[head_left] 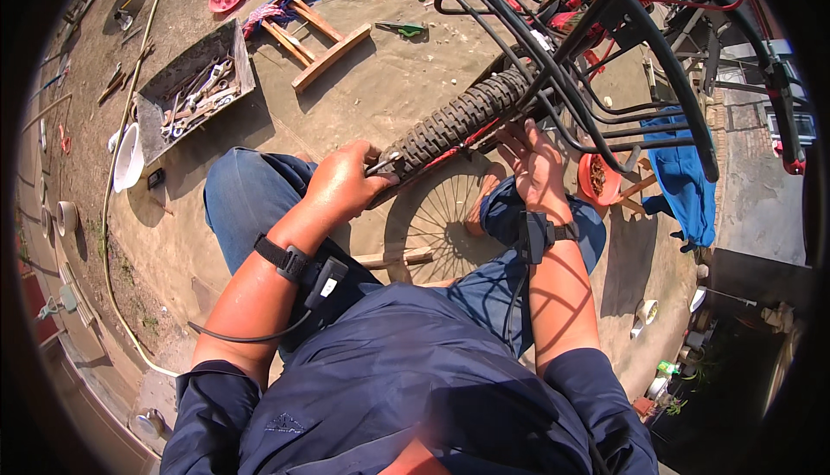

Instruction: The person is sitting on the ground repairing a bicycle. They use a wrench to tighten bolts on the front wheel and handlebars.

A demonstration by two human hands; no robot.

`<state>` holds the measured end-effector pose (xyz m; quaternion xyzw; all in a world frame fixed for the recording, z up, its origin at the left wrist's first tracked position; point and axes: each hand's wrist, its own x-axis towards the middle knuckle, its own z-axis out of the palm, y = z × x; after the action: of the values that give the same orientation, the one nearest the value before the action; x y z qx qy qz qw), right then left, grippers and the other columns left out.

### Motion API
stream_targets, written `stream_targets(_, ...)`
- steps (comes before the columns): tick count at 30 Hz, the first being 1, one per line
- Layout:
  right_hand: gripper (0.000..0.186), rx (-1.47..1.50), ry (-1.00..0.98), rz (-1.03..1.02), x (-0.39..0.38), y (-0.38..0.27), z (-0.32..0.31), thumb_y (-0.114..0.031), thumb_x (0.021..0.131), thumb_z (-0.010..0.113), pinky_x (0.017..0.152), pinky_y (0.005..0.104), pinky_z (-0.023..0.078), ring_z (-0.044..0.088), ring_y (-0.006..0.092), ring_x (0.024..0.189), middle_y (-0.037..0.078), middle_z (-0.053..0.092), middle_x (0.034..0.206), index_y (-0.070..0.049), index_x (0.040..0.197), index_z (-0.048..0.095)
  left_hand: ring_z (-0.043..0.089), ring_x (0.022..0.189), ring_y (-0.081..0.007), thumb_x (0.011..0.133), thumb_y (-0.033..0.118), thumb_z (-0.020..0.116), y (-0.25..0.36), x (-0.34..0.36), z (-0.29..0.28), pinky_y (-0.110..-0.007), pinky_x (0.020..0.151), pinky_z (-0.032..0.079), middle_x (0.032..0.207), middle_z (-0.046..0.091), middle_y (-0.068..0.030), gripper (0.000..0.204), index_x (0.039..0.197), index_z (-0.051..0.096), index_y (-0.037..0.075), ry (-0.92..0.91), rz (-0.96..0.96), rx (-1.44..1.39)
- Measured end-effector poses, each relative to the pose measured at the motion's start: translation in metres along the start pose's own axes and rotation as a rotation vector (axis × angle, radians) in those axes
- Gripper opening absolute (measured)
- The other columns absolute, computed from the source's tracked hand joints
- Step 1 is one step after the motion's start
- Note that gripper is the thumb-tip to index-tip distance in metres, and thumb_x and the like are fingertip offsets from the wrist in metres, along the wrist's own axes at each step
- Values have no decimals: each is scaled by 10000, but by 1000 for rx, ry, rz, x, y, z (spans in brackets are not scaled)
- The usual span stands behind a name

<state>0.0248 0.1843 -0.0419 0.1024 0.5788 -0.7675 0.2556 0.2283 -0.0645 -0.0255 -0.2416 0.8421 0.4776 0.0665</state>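
Navy shirt (372, 363) fills the foreground, closest to us, and beyond it we have the knobby tyre (462, 116), reaching away between our two hands! Its long axis slants from our left hand (341, 183) up and rightward, under the black tubular rack (644, 51). Our left is right at the near end, fingers curled in beside a small metal piece (380, 166), though we can't tell whether they pinch it. Over on the far flank, our right hand (538, 172) looks palm-up, fingers loosely spread, by the red strip (480, 133) along the wheel; contact there, we cannot call. So the tyre lies ahead and right of our left fingers, leftward of our right ones, and the left hand is nearer its close end. Below, a spoked shadow (445, 216) spreads.
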Motion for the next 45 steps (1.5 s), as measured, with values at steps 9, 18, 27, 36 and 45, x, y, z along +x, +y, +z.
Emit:
stream_targets(9,388,255,-7,-14,2,11,25,-373,964,581,905,374,541,646,236,1040,96,664,1152,-51,1180,604,637,888,-400,725,281,808,-4,-5,5,-457,744,502,936,640,-220,426,948,598,-16,-69,125,67)
stream_targets(18,431,206,25,-4,2,-7,19,-405,987,523,938,446,509,642,278,1012,111,663,1124,-38,1201,593,648,832,-401,749,164,720,-7,-15,19,-487,696,521,910,632,-212,320,968,566,-12,-182,301,113)
stream_targets(27,495,81,-167,1,3,-20,10,-471,1010,411,908,511,510,634,314,996,120,646,1125,-62,1252,551,659,751,-384,769,58,573,-5,-18,19,-478,628,528,861,622,-205,174,919,545,-26,-210,363,119)
stream_targets(36,495,79,-132,40,9,-20,1,-453,1019,355,912,534,517,636,315,1018,127,637,1167,-85,1305,522,640,745,-391,742,141,699,-5,-19,21,-489,625,514,878,610,-176,273,922,540,11,-237,305,120)
stream_targets(45,454,80,-92,55,5,-23,-3,-389,1016,376,948,537,502,623,328,1068,130,627,1201,-87,1330,502,668,710,-369,773,51,581,-1,-20,12,-461,584,541,855,620,-205,188,936,543,-34,-223,345,81)
